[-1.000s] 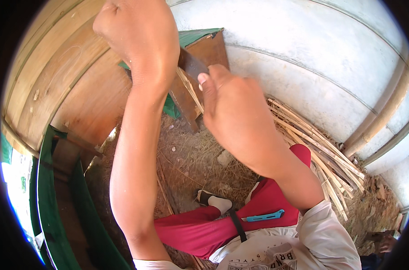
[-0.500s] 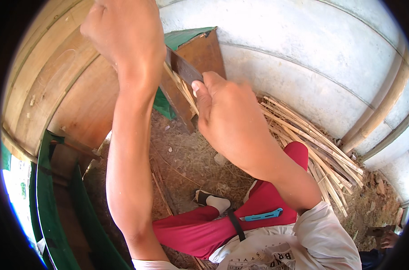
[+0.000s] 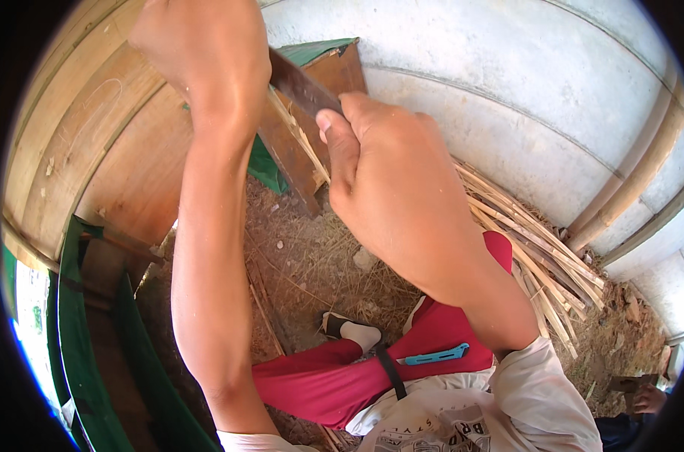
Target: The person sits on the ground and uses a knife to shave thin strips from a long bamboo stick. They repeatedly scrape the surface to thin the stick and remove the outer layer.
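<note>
My right hand (image 3: 395, 162) is closed around the handle end of a dark-bladed knife (image 3: 306, 84), its thumb laid along the near side. Up and to the left, the blade runs behind my left wrist, so its tip is hidden. My left hand (image 3: 203, 56) is raised at the top edge, closed in a fist seen from the back. From behind it a pale split bamboo strip (image 3: 300, 135) slants down to the right below the blade. The fingers gripping the strip are out of sight.
A pile of bamboo strips (image 3: 538, 241) lies by the pale wall (image 3: 493, 98) on the right. Wooden panels (image 3: 142, 147) with green-covered edges stand at left. A blue-handled tool (image 3: 435, 355) rests on my red-trousered thigh. Another person's hand (image 3: 648, 399) shows at lower right.
The knife and my right hand have shifted slightly up and left in the picture. My left arm has moved slightly left. Both hands keep their closed grip.
</note>
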Demonstrator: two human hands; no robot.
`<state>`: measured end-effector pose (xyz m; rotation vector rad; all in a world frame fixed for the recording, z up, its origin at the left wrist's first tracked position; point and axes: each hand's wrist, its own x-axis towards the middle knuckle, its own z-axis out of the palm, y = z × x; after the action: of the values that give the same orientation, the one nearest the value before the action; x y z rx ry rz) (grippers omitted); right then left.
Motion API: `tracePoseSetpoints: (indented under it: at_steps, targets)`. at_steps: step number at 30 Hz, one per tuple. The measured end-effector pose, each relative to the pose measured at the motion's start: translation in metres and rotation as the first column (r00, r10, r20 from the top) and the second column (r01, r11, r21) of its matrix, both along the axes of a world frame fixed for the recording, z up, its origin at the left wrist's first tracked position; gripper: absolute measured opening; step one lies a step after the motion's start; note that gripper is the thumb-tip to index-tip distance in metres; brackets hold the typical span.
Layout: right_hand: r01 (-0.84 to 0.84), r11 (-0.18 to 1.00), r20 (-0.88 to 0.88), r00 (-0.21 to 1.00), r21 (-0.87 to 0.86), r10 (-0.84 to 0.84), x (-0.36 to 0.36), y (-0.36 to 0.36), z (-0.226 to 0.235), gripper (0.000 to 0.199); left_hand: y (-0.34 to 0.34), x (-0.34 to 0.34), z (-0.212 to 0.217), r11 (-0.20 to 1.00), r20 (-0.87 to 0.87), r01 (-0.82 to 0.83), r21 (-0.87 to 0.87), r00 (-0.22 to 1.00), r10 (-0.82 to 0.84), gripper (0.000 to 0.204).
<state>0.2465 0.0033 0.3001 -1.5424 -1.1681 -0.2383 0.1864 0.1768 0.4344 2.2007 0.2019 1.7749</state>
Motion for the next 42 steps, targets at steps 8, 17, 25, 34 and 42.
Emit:
tracePoseSetpoints:
  at_steps: [8,17,25,34,42]
  targets:
    - [0.046,0.997,0.014,0.999,-0.066,-0.046,-0.001,-0.005,0.000,0.027,-0.057,0.031,-0.033,0.868,0.281,-0.465,0.175,0.869,0.408,0.027]
    - [0.002,0.986,-0.141,0.990,-0.165,-0.026,0.008,0.004,-0.059,0.022,-0.052,0.035,-0.025,0.938,0.434,0.225,-0.263,0.896,-0.093,0.022]
    - [-0.047,0.998,-0.285,0.957,0.034,0.055,-0.016,0.007,-0.020,0.023,-0.060,0.045,-0.029,0.978,0.504,0.097,-0.185,0.864,0.010,0.025]
    - [0.017,0.996,-0.166,0.986,0.091,-0.001,-0.017,0.018,-0.024,0.024,-0.051,0.046,-0.042,0.973,0.494,-0.224,0.049,0.853,0.171,0.035]
    - [0.042,0.997,-0.121,0.992,0.066,-0.034,-0.013,0.021,-0.025,0.025,-0.052,0.037,-0.037,0.980,0.375,-0.190,0.059,0.914,0.155,0.045]
